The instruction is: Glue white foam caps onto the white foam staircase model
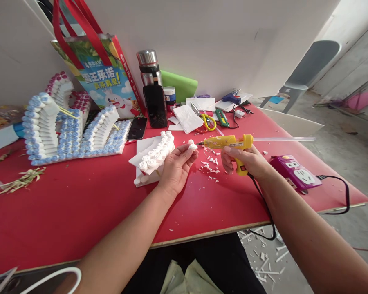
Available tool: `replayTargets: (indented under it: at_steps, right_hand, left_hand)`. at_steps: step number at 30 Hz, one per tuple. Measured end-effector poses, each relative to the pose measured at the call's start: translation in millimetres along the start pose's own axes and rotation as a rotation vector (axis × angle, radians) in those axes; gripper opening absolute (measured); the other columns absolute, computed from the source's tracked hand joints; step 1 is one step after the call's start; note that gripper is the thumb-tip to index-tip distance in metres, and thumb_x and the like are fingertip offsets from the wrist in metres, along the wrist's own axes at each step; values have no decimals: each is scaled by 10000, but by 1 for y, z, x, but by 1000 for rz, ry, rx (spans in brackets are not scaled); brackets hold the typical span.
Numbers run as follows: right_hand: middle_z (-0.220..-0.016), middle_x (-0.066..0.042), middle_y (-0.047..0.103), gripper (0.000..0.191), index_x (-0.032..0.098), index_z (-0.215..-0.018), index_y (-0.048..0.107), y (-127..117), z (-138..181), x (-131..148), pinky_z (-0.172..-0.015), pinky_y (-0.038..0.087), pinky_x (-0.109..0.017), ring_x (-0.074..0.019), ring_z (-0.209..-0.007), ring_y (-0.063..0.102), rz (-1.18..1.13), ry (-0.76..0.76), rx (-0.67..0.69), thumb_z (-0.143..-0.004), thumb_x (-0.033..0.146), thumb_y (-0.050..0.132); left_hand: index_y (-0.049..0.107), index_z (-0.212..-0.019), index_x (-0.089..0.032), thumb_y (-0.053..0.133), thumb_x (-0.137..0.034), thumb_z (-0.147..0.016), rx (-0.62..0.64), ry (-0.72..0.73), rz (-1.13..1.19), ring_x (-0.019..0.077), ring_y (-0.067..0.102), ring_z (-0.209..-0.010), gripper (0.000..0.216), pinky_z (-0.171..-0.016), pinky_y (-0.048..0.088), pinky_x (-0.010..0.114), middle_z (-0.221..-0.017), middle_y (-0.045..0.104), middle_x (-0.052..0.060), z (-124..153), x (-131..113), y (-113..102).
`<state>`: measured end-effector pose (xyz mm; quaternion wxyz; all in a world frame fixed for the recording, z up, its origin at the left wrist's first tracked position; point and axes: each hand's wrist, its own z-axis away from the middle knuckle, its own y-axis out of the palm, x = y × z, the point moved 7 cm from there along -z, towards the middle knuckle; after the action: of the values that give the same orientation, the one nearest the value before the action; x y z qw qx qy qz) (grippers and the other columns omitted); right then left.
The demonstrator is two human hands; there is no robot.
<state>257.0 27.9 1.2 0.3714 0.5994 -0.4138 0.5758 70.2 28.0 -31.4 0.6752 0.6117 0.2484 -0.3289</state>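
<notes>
My left hand (179,165) pinches a small white rolled-paper piece (192,145) between thumb and fingertips. Wrapped round the handle of a yellow hot glue gun (225,141) is my right hand (245,159). The gun's nozzle points left, right beside the white piece; whether they touch I cannot tell. A clear glue stick (283,139) juts from the gun's rear. Just left of my left hand stands a white paper structure (155,157) topped with rows of rolled pieces, partly hidden by that hand.
Blue-and-white paper models (70,130) stand at the left. Behind are a gift bag (107,77), a thermos (147,61), a phone (155,106) and yellow-handled scissors (209,121). White paper scraps (211,165) lie below the gun. A purple power strip (296,173) sits at the right.
</notes>
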Motion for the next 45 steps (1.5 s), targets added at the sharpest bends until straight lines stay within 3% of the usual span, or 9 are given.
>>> replayTargets:
  at_steps: [5,12,20,23,26,33,45]
  right_hand:
    - [-566,-10,545,375,192,-656,601,-10,-3,1,-482,406,-312,-154,-473,544,-185,-17,-139,-907,466,653]
    - [-571,-9,519,406,201,-658,560,-21,-8,-7,-441,357,-299,-138,-467,501,-265,-25,-230,-878,526,665]
    - [-648,-39,595,336,164,-720,616,-27,-5,-8,-475,337,-289,-121,-496,551,-371,-27,-299,-899,444,662]
    - [-650,-48,623,324,169,-728,632,-33,-6,-10,-445,339,-276,-126,-475,536,-371,-29,-360,-834,467,705]
    - [-645,-52,633,305,178,-715,642,-31,-6,-8,-430,340,-276,-131,-462,520,-361,-25,-372,-838,452,698]
    - [-610,-45,613,258,167,-719,663,-31,-6,-6,-440,337,-279,-133,-459,513,-391,-58,-393,-849,387,702]
    - [-629,-57,636,254,167,-722,673,-33,-4,-6,-444,346,-263,-123,-462,529,-395,-26,-441,-862,379,672]
  left_hand:
    - [731,-933,-172,836,-223,-741,90,71,-254,135,669,-837,225,-868,526,295,-930,716,30,13,-3,7]
    - [747,-941,-215,762,-248,-824,134,184,-673,196,648,-889,123,-840,516,291,-942,710,69,74,-22,2]
    - [702,-1029,-227,671,-162,-875,24,644,-1319,200,635,-947,170,-892,502,303,-1058,668,73,121,-86,-27]
    - [670,-1072,-215,652,-145,-884,0,813,-1537,196,641,-972,202,-884,519,312,-1052,660,61,126,-101,-36]
    - [653,-1118,-201,646,-131,-888,5,886,-1689,201,644,-1020,241,-914,529,332,-1074,651,69,128,-105,-46]
    - [635,-1115,-191,639,-177,-917,-27,844,-1804,206,650,-1002,198,-920,535,344,-1051,646,73,120,-102,-63]
    - [600,-978,-173,632,-254,-932,28,911,-2014,259,588,-991,99,-889,502,405,-1002,616,101,107,-92,-51]
